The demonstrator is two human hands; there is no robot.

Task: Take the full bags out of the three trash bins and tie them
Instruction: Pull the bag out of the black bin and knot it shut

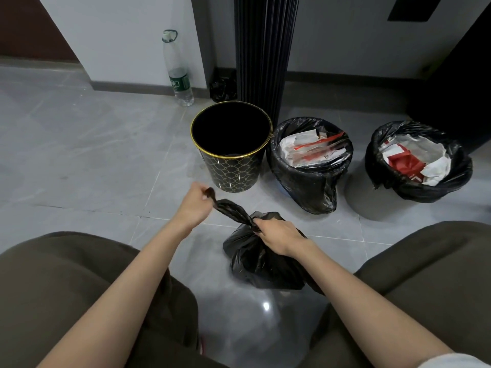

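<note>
Left hand (195, 205) pulls the twisted neck up-left, right hand (277, 236) clamps the knot, 2 hands apart, black bag (255, 264) on the floor between the knees.

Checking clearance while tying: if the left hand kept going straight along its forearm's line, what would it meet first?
Probably the empty black-and-gold bin, just beyond the left hand, which grips the bag's twisted end. Depth is unclear from one view.

The right hand (279, 235) grips the bag (255, 261) at its neck, and the left hand (195, 205) holds its twisted top out toward 10 o'clock. An empty bin (228, 171) stands at 12 o'clock. A second bin (305, 187), full, is at 1 and a third bin (372, 203), full, at 2.
</note>
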